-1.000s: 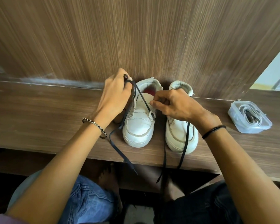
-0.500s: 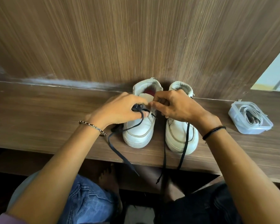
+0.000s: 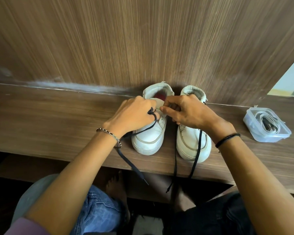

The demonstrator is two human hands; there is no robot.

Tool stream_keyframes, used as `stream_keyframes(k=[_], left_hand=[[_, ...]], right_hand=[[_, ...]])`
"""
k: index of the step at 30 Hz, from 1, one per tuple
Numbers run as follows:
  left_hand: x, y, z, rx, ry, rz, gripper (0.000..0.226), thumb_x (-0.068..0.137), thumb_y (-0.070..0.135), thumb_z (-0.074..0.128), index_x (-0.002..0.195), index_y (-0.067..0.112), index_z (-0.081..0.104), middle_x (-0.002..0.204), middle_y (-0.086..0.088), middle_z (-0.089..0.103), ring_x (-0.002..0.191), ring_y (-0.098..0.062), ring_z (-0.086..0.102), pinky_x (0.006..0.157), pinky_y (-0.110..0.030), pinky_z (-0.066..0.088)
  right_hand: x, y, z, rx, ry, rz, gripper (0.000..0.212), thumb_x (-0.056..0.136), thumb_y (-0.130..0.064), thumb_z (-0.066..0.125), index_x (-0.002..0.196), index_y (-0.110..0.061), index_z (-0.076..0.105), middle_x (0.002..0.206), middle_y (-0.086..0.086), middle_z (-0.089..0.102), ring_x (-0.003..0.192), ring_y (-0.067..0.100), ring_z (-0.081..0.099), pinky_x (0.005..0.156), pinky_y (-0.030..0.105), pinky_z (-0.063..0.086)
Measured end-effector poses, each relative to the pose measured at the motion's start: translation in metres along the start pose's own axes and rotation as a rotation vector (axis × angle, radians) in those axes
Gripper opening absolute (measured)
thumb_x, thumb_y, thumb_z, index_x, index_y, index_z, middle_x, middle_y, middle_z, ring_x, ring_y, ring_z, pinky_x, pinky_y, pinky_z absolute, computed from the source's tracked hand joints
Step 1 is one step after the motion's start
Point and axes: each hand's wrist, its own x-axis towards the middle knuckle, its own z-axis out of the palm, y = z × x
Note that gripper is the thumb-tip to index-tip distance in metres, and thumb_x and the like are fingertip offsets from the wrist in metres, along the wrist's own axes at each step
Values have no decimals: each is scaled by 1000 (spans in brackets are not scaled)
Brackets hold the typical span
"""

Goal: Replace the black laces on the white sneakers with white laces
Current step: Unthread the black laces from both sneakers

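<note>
Two white sneakers stand side by side on a wooden shelf (image 3: pixel 49 116), heels against the back panel. My left hand (image 3: pixel 134 114) lies over the left sneaker (image 3: pixel 148 141) and grips its black lace (image 3: pixel 126 158), which trails past my wrist and hangs over the shelf edge. My right hand (image 3: pixel 188 112) pinches at the tongue of the left sneaker, fingers curled, and partly covers the right sneaker (image 3: pixel 190 146). The right sneaker's black lace (image 3: pixel 197 153) runs over its toe and dangles off the edge.
A clear plastic box (image 3: pixel 268 138) holding coiled white laces sits on the shelf at the right. A tall wood panel (image 3: pixel 143 39) rises right behind the shoes. Below the shelf edge are my knees in jeans (image 3: pixel 98 211) and a bare foot.
My left hand came down from beside the left sneaker's collar onto its upper, bringing the black lace with it. My right hand stayed at the tongue.
</note>
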Motion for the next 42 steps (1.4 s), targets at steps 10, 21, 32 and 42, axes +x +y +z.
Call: stream_keyframes(k=[10, 21, 32, 42], left_hand=[[-22, -55, -28, -364, -224, -181, 17, 89, 38, 76, 98, 25, 70, 77, 10, 74, 77, -12, 70, 86, -34, 53], [-34, -65, -9, -99, -604, -15, 101, 58, 69, 85, 142, 29, 45, 144, 12, 46, 133, -9, 42, 111, -36, 39], [-40, -92, -17, 215, -163, -310, 24, 89, 7, 60, 75, 18, 45, 98, -4, 38, 113, -33, 53, 114, -41, 25], [-28, -121, -15, 149, 76, -392, 32, 88, 5, 67, 111, 26, 74, 112, -7, 69, 115, -30, 61, 100, -38, 38]], right_hand=[[13, -21, 10, -208, 191, 0, 19, 99, -42, 62, 96, -25, 71, 63, -17, 54, 70, 12, 58, 62, 31, 44], [41, -61, 45, -190, 47, -107, 16, 97, -40, 62, 95, -25, 69, 84, -5, 70, 84, 20, 66, 70, 44, 57], [67, -97, 90, -354, -221, -51, 34, 94, -31, 62, 123, -13, 65, 123, 10, 64, 117, 32, 59, 97, 43, 50], [115, -101, 133, -136, -257, 126, 33, 92, -25, 73, 118, -8, 64, 112, 14, 67, 105, 33, 66, 91, 40, 56]])
